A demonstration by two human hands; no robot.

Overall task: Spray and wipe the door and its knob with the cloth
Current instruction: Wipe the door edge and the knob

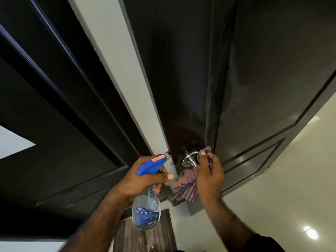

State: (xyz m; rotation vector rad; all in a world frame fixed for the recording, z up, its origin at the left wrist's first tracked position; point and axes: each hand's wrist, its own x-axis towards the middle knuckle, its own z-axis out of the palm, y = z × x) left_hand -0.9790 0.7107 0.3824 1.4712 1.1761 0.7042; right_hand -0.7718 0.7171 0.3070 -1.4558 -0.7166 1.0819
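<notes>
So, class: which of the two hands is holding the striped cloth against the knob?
The right hand, pressing the purple striped cloth on the round metal knob; the left hand grips the blue-topped spray bottle.

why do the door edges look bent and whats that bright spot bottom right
Head view: the wide-angle lens bows the dark door's straight edges; the bright spot is lamp glare on the glossy floor; the right hand with the striped cloth is slightly motion-blurred.

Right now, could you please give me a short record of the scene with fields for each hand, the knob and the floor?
left hand: left hand grips the spray bottle, blue nozzle aimed toward the knob
right hand: right hand holds the striped cloth against the knob
knob: metal knob on the dark door, partly covered by cloth
floor: mat below
</notes>
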